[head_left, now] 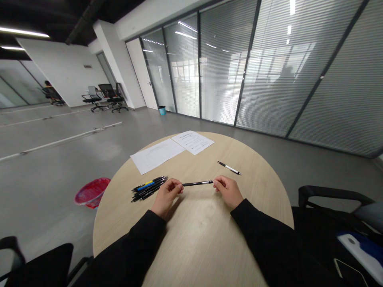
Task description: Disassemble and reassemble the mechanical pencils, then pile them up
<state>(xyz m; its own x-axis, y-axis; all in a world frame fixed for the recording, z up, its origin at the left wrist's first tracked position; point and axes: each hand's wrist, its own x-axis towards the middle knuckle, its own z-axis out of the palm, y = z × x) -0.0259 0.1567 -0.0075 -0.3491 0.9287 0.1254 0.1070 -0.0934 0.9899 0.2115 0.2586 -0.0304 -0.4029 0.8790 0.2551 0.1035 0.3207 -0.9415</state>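
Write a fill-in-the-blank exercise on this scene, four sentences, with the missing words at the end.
The left hand and right hand hold a black pen by its two ____.
The bundle of pens lies nearest the ____ hand.
The wooden table has a ____ top.
The plastic bin on the floor is ____.

Missing words: ends; left; round; red.
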